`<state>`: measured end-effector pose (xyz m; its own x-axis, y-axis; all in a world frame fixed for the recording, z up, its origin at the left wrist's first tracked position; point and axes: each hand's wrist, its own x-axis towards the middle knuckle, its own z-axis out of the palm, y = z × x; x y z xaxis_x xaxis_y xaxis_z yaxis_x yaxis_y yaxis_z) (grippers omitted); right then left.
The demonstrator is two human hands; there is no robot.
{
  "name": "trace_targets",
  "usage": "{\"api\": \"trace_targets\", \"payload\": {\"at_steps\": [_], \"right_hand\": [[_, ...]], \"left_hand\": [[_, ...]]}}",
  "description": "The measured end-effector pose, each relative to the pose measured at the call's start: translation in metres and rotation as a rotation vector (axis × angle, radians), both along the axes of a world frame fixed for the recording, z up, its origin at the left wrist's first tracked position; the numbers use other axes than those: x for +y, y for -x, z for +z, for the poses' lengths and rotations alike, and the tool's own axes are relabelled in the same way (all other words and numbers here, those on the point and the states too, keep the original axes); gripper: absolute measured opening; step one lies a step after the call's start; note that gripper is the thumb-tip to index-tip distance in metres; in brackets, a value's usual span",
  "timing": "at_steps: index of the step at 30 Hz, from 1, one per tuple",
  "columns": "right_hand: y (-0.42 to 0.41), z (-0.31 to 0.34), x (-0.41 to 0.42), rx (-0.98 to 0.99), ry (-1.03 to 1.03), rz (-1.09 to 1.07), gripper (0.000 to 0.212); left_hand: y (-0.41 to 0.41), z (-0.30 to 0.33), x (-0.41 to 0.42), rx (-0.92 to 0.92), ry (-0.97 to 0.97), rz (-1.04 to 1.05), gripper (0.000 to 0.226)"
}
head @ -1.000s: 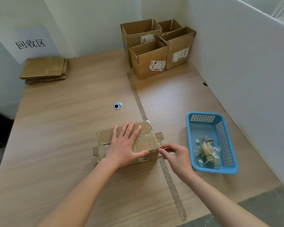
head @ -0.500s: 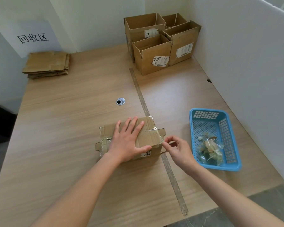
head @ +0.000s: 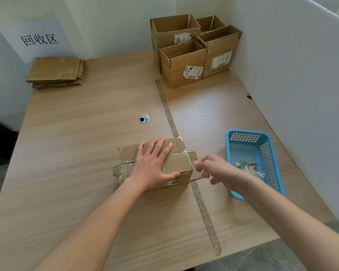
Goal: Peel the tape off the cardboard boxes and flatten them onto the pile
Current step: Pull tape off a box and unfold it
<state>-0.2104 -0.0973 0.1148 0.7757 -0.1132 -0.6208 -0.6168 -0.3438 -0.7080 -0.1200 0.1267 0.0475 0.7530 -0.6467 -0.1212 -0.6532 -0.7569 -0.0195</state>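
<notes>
Boxes (head: 186, 51): four open, one taped (head: 172, 161).

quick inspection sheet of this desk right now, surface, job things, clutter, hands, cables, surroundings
surface: wooden table, a tape strip running down it, grommet hole
job's things: taped box near front; four open boxes at back; flattened pile back left
clutter: blue basket holding tape scraps
grippers: left hand flat on the taped box; right hand blurred at its right end, grip unclear
cables: nothing seen
surroundings: white walls, a paper sign, white partition on right
</notes>
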Motion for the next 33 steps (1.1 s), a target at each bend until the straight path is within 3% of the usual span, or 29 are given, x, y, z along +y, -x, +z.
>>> {"api": "trace_targets", "payload": {"at_steps": [1, 3, 5, 8, 10, 14, 21, 27, 30, 33], "right_hand": [[-0.007, 0.009, -0.010, -0.106, 0.088, 0.019, 0.019], [-0.017, 0.024, -0.034, -0.301, 0.469, 0.134, 0.014], [-0.014, 0.027, -0.048, -0.292, 0.620, 0.217, 0.010], [0.013, 0.000, -0.033, -0.125, 0.521, 0.273, 0.033], [0.030, -0.022, -0.011, -0.155, 0.411, 0.199, 0.045], [0.038, -0.046, 0.030, -0.187, 0.341, -0.059, 0.040], [0.034, -0.063, 0.049, -0.178, 0.159, -0.468, 0.015], [0.041, -0.043, 0.041, -0.250, 0.070, -0.381, 0.013], [0.022, -0.017, 0.007, -0.378, 0.036, -0.461, 0.012], [-0.007, -0.004, -0.014, -0.447, 0.195, -0.420, 0.010]], "left_hand": [[-0.001, 0.000, -0.001, 0.001, -0.007, 0.000, 0.108], [0.000, 0.000, 0.000, 0.028, -0.011, 0.005, 0.108], [0.003, 0.001, -0.001, 0.024, 0.002, 0.009, 0.107], [0.005, 0.000, -0.001, 0.029, 0.011, 0.016, 0.107], [0.006, 0.000, -0.002, 0.023, 0.019, 0.018, 0.107], [0.006, 0.001, -0.001, 0.027, 0.027, 0.025, 0.105], [0.007, 0.000, -0.002, 0.026, 0.045, 0.028, 0.104], [0.006, 0.000, 0.000, 0.022, 0.052, 0.023, 0.105], [0.007, 0.000, -0.001, 0.017, 0.041, -0.008, 0.107], [0.009, 0.002, -0.002, 0.043, 0.062, -0.060, 0.107]]}}
